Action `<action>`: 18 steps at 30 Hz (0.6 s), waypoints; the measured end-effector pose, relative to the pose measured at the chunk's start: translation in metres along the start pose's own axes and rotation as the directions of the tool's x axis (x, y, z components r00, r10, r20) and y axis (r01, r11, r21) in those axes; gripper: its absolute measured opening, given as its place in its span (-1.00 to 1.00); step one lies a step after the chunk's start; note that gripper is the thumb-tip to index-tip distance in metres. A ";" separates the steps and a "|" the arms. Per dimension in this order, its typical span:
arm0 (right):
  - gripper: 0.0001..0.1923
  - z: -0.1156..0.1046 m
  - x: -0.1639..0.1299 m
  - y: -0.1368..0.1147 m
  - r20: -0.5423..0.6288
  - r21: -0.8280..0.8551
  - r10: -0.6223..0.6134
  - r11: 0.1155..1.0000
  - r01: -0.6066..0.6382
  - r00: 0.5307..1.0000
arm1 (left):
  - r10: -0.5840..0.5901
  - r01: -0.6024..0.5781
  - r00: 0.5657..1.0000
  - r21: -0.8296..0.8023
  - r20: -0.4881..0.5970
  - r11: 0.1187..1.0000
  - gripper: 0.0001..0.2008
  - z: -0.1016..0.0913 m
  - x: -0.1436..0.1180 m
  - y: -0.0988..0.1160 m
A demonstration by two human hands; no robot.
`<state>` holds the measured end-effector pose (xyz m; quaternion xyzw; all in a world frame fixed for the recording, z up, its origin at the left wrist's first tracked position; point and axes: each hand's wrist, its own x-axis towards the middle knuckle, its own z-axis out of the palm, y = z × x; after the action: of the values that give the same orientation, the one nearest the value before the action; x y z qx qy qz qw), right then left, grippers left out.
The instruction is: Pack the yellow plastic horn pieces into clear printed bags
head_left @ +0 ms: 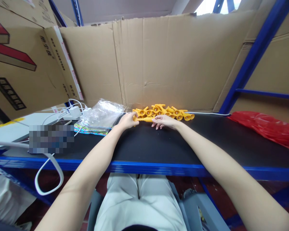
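A yellow horn-shaped plastic piece (144, 119) lies crosswise between my hands, just above the black shelf top. My left hand (128, 121) is closed around its left end, thumb and fingers gripping it. At the right end, my right hand (165, 121) has its upper fingertips closed on the piece, while its lower fingers hang loosely apart. Right behind my hands lies a pile of similar yellow pieces (177, 113), several with their round, cup-like openings facing me. My fingers hide parts of the held piece and of the pile.
Left of my hands is a clear plastic bag (102, 112) over a colourful packet. White chargers and cables (74, 112) sit beside a blurred object (51, 138). At right lies a red plastic bag (267, 126). Cardboard (178, 61) walls the back; a blue rail (156, 167) edges the front.
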<state>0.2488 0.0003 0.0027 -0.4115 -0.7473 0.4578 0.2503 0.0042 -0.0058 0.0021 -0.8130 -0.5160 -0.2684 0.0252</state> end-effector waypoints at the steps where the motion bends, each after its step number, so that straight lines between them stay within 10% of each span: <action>1: -0.67 0.000 0.001 0.001 0.000 0.003 0.002 1.000 -0.002 1.000 | -0.002 0.002 1.000 -0.002 0.001 1.000 -0.74 0.000 0.000 0.000; 18: -0.80 0.009 0.002 -0.010 -0.189 0.285 -0.038 0.954 0.092 0.981 | 0.027 -0.033 0.996 -0.077 -0.081 0.996 -0.62 0.002 0.000 0.001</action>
<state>0.2372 -0.0049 0.0079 -0.3850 -0.6586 0.5155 0.3903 0.0059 -0.0053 0.0003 -0.8097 -0.4914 -0.3204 0.0179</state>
